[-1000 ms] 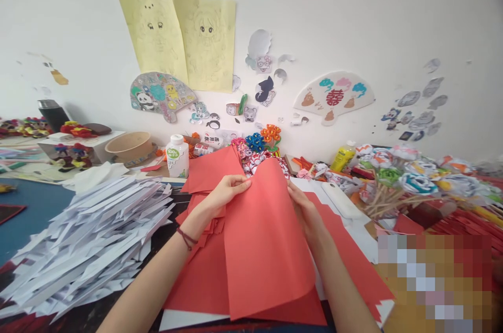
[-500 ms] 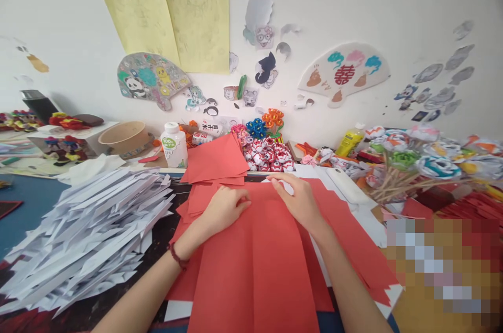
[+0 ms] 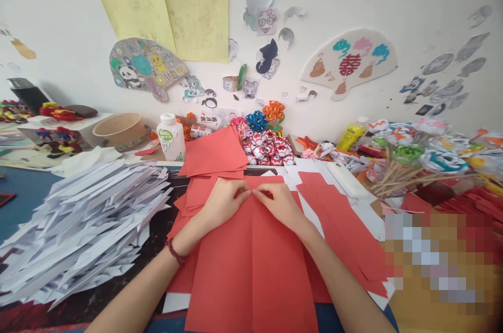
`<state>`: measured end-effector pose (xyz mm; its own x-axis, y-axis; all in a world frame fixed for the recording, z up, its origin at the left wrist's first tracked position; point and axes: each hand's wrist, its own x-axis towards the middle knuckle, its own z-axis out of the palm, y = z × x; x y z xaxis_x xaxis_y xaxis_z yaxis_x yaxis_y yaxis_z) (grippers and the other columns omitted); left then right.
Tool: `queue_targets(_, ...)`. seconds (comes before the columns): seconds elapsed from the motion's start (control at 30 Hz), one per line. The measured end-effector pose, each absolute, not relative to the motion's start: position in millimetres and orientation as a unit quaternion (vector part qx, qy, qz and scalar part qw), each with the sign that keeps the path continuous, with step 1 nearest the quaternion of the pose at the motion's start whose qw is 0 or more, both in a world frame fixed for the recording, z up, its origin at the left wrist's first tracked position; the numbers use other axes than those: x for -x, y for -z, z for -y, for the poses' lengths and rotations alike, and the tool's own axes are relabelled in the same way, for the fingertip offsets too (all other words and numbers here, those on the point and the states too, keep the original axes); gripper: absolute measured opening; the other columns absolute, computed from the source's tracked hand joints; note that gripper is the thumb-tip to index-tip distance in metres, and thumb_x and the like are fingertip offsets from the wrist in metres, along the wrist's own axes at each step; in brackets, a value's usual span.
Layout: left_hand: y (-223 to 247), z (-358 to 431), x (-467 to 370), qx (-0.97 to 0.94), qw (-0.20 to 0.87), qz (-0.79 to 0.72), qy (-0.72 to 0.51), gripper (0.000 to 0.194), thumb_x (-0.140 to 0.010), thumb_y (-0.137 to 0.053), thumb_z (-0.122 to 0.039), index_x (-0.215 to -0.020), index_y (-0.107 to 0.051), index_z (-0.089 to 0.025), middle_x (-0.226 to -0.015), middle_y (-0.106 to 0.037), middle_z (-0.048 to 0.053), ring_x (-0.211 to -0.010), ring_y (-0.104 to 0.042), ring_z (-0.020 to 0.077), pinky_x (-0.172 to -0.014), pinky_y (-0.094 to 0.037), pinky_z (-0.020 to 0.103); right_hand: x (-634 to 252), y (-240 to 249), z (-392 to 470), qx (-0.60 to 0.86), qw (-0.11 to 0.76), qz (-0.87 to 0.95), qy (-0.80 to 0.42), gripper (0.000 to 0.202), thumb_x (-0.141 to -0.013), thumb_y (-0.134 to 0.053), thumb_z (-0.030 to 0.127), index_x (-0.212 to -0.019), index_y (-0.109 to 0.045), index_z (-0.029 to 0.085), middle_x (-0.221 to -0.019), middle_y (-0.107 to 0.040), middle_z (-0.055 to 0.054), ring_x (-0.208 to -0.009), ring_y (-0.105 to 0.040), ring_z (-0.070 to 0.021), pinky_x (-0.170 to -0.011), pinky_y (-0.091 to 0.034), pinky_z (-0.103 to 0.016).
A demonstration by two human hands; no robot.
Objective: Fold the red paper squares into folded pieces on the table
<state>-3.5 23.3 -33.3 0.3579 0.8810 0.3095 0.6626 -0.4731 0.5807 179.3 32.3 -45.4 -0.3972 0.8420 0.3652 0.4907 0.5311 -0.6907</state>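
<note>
A large sheet of red paper point(image 3: 226, 280) with a lengthwise crease down its middle lies in front of me. My left hand point(image 3: 223, 204) pinches it near the far end of the crease, thumb and forefinger together. Close beside it, my right hand point(image 3: 282, 210) pinches the same sheet, the fingertips of both hands almost meeting. More red sheets point(image 3: 338, 223) lie fanned out at the right, partly over white paper. A stack of smaller red sheets point(image 3: 214, 152) rests beyond my left hand.
Folded white paper strips point(image 3: 90, 223) are heaped at the left. A white bottle point(image 3: 171, 139) and a wooden bowl point(image 3: 120, 131) stand along the back. Red-and-white paper flowers point(image 3: 269, 149) sit mid-back; paper flowers on sticks point(image 3: 408, 154) and a yellow bottle point(image 3: 351, 135) are at the right.
My right hand has moved left and down onto the sheet, its fingers closing into a pinch beside my left hand. The sheet's right part now lies flatter, and the view has tilted slightly down.
</note>
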Motion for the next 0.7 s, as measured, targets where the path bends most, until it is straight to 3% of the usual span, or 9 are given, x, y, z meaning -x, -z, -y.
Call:
queue_targets(0.2,28.0,-20.6,5.0,-0.784,0.235,-0.478,-0.318,0.019,-0.086,-0.051,-0.027,-0.08,-0.066,-0.018,-0.079,-0.07,0.003,-0.07,-0.06,0.016,-0.064,-0.04,0.024,-187.4,46.0,-37.2,0.402,0.35,0.756,-0.381,0.02,-0.084,-0.057,0.034,-0.077,-0.071,0.021,-0.077,-0.07,-0.002,-0.073,-0.061,-0.0204,-0.067,-0.043,-0.031)
queue_targets(0.7,26.1,-19.1,3.0,-0.784,0.252,-0.477,-0.306,0.015,-0.085,-0.052,-0.026,-0.081,-0.065,-0.018,-0.082,-0.069,0.003,-0.075,-0.061,0.0165,-0.067,-0.042,0.024,-188.3,44.2,-34.2,0.409,0.336,0.765,-0.367,0.021,-0.084,-0.055,0.032,-0.073,-0.069,0.021,-0.071,-0.067,-0.001,-0.068,-0.058,-0.0187,-0.063,-0.041,-0.029)
